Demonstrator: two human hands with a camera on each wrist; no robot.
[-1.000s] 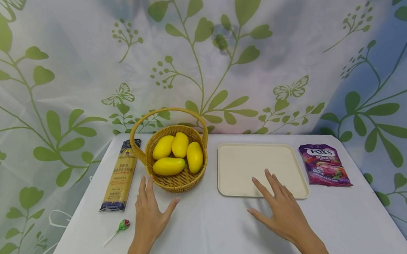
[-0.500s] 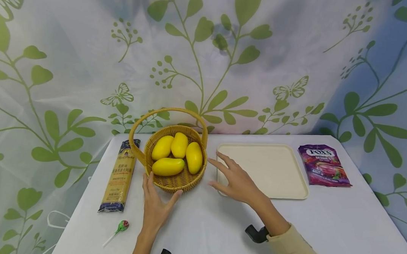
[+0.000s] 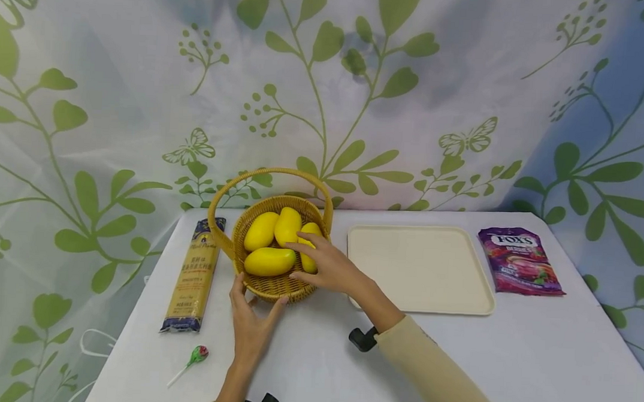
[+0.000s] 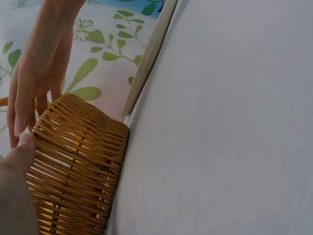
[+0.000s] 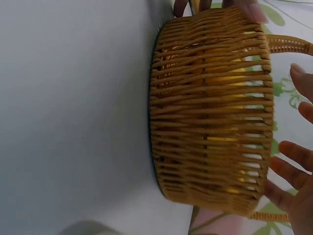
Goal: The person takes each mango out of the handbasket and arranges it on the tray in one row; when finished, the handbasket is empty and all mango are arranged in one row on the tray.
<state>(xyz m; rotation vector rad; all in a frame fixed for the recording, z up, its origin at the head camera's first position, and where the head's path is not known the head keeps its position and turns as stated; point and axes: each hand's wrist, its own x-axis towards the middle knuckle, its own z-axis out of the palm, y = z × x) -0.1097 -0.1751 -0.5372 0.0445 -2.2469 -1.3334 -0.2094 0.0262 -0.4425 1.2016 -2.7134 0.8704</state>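
A woven wicker basket [image 3: 275,292] with an arched handle holds several yellow mangoes [image 3: 269,262]. My left hand [image 3: 251,333] cups the front left of the basket, its thumb at the near rim and its fingers round the side. Over the basket's right half is my right hand [image 3: 330,267], fingers spread and reaching above the right-hand mango [image 3: 307,261], which it partly covers. In the right wrist view, that hand's fingers [image 5: 293,161] are loosely bent beside the rim, with nothing between them. Yellow shows through the basket's weave in both wrist views.
A cream tray [image 3: 421,268] lies right of the basket, with a purple Fox's candy bag [image 3: 520,262] beyond it. Left of the basket lies a yellow spaghetti packet [image 3: 193,276], and a lollipop [image 3: 193,358] is nearer the front. A leaf-patterned curtain [image 3: 326,105] hangs behind the table.
My right hand has moved left from over the tray to above the mangoes in the basket. My left hand has come forward slightly to the basket's front left side.
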